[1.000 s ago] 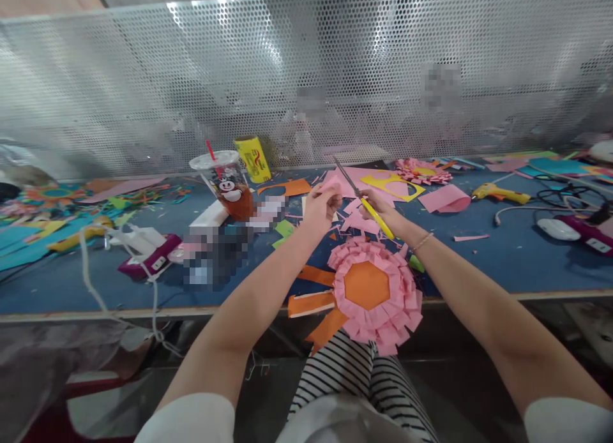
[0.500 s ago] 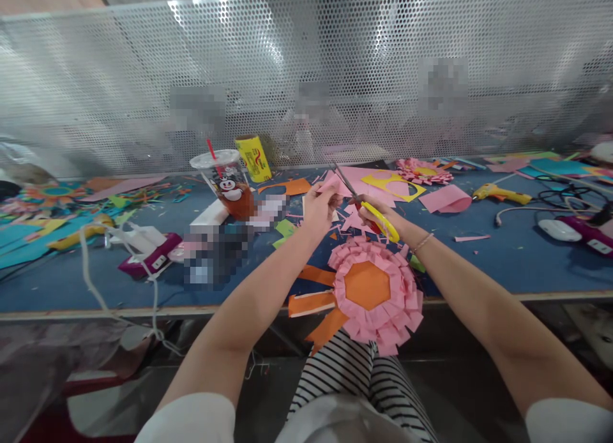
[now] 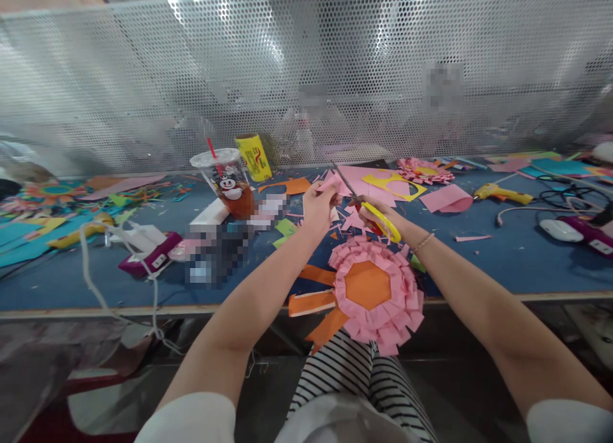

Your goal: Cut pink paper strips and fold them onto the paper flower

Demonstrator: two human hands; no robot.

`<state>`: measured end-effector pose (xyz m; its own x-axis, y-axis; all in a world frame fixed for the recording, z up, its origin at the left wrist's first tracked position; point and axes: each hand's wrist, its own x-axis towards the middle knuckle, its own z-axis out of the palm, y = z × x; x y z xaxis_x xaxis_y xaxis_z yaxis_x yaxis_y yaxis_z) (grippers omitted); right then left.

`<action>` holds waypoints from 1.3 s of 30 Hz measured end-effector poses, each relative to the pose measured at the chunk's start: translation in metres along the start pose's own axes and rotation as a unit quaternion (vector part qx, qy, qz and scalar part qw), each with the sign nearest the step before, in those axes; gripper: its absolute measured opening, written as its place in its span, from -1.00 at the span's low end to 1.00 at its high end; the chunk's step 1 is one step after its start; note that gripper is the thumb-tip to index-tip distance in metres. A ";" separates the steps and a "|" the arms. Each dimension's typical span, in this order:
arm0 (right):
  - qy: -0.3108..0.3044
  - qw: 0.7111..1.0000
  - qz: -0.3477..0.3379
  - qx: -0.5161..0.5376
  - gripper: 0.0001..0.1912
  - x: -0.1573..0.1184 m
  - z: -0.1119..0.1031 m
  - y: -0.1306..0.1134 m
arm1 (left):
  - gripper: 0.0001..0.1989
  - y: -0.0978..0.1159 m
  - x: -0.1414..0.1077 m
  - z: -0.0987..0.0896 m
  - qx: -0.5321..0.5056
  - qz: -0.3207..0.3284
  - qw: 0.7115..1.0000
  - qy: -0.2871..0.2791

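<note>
Between the fingers of my left hand (image 3: 322,203) is a small piece of pink paper (image 3: 335,180). My right hand (image 3: 378,214) is closed round the yellow handles of a pair of scissors (image 3: 380,218), whose blades point up and left beside the pink piece. Whether the blades touch the paper is hard to tell. Below my hands, at the table's front edge, lies a pink fringed paper rosette (image 3: 383,312) with an orange centre (image 3: 368,285) and orange tails (image 3: 311,302) to the left. Pink scraps lie under and around my hands.
A cup with a red straw (image 3: 234,187) and a yellow box (image 3: 253,157) stand at the back left. Purple power strips (image 3: 151,256) with cables lie left and right. A yellow glue gun (image 3: 502,194) rests on the right. A perforated metal screen (image 3: 306,60) borders the table's back.
The scissor blades have shifted slightly left and look a little wider apart. My left hand and the pink paper have hardly moved.
</note>
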<state>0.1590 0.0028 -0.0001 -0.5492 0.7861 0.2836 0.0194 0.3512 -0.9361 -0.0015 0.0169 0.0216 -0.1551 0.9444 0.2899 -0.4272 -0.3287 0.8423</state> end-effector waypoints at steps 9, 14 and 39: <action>0.005 1.000 -0.001 -0.004 -0.57 0.000 0.001 -0.001 | -0.72 0.001 0.000 0.001 0.005 -0.004 1.000 0.000; 0.013 0.999 -0.001 -0.045 -0.58 0.000 0.001 0.000 | -0.70 0.000 0.001 0.001 0.005 -0.008 1.000 0.007; 0.093 0.974 -0.036 -0.205 -0.61 0.000 0.010 -0.014 | -0.73 0.006 0.001 0.002 -0.009 -0.007 1.000 0.005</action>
<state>0.1499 -0.0073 0.0109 -0.4006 0.8175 0.4137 0.3401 0.5519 -0.7614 -0.0026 0.0156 0.0273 -0.1574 0.9487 0.2741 -0.4454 -0.3159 0.8377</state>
